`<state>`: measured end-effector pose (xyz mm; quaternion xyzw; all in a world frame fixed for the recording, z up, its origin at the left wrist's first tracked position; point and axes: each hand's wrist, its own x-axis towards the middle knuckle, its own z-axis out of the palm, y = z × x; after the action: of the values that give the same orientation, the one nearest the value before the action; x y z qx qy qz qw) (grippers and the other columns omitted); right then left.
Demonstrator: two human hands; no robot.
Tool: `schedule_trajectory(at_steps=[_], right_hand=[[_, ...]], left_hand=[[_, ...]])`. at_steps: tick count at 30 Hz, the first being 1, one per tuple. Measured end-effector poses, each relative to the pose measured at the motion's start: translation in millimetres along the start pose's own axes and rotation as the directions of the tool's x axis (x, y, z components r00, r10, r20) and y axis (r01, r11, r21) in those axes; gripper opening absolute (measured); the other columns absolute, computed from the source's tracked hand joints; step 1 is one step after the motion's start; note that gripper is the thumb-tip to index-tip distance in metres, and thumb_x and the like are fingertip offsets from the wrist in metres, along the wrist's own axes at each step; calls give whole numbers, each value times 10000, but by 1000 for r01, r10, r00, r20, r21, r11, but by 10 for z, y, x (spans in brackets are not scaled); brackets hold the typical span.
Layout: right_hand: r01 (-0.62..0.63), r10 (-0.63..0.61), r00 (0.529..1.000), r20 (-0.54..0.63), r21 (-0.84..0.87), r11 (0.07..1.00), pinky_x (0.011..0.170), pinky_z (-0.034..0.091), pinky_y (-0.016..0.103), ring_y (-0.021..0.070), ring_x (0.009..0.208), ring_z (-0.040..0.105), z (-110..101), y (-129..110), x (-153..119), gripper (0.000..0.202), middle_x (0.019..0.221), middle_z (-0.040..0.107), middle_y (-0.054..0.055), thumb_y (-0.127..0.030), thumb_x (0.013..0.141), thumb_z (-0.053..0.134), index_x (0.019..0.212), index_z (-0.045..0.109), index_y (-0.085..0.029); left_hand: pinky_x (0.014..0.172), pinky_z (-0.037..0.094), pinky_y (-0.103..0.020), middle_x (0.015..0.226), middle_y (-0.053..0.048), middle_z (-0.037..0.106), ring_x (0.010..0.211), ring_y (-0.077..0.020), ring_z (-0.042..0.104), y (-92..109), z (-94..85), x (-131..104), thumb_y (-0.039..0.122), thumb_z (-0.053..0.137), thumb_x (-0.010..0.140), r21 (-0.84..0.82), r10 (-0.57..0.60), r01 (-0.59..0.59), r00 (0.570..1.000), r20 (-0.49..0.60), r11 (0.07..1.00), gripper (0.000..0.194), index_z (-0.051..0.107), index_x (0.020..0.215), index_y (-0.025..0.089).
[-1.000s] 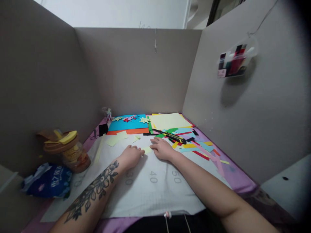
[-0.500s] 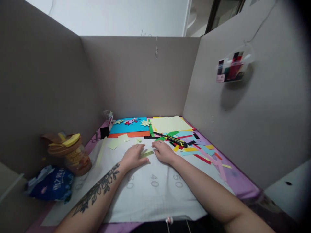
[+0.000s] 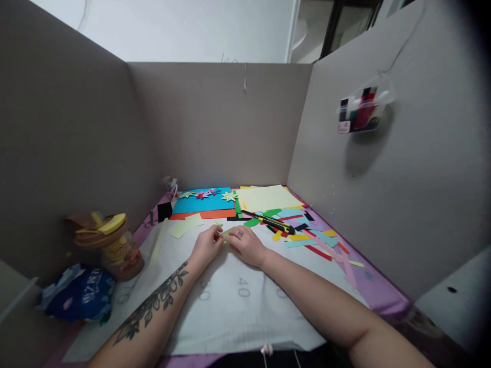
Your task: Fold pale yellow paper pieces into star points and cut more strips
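My left hand (image 3: 207, 244) and my right hand (image 3: 247, 245) are close together over the white mat (image 3: 230, 317). Between them is a small pale yellow-green paper strip (image 3: 229, 232), pinched by the fingers of both hands. My fingers partly cover the strip, so its exact shape is hard to make out. A tiny paper scrap (image 3: 218, 223) of the same colour lies just beyond my left fingertips. Farther left are pale green paper squares (image 3: 177, 229) and a long pale strip (image 3: 158, 242).
A black and yellow utility knife (image 3: 274, 222) lies among coloured paper strips (image 3: 312, 237) at right. Paper stars (image 3: 229, 196) rest on blue paper (image 3: 192, 206) behind. A lidded cup (image 3: 121, 250) and a blue packet (image 3: 82, 294) stand left. Grey panels (image 3: 218, 128) enclose the table.
Both hands have drawn together. The strip, which lay on the mat between my spread fingers, is now pinched between both hands. The view has shifted slightly.
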<state>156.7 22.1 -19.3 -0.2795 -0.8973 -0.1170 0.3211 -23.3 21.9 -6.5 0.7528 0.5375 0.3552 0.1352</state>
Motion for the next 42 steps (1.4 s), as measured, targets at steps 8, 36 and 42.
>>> schedule_trajectory(at_steps=[8,36,42], right_hand=[[6,-13,997,76,91,996,776,347,336,196,892,463,30,138,-61,133,885,616,45,-125,815,546,739,619,-207],[-382,328,917,226,263,886,790,412,309,178,850,516,-10,308,-105,119,830,573,54,-94,781,562,755,657,-162],[-480,426,876,225,320,817,774,396,301,165,808,505,115,335,-25,106,799,547,33,-93,737,593,703,664,-164]], left_hand=[[781,451,-309,973,-74,613,918,-200,577,51,-43,-38,143,502,760,229,71,-83,996,57,970,377,514,1135,179],[817,414,-292,916,-37,695,885,-175,576,39,-102,-28,88,448,812,87,489,-576,755,437,813,315,707,915,235],[796,430,-268,950,-40,688,891,-178,590,65,-129,-44,76,427,781,57,435,-516,772,464,855,356,708,929,237]])
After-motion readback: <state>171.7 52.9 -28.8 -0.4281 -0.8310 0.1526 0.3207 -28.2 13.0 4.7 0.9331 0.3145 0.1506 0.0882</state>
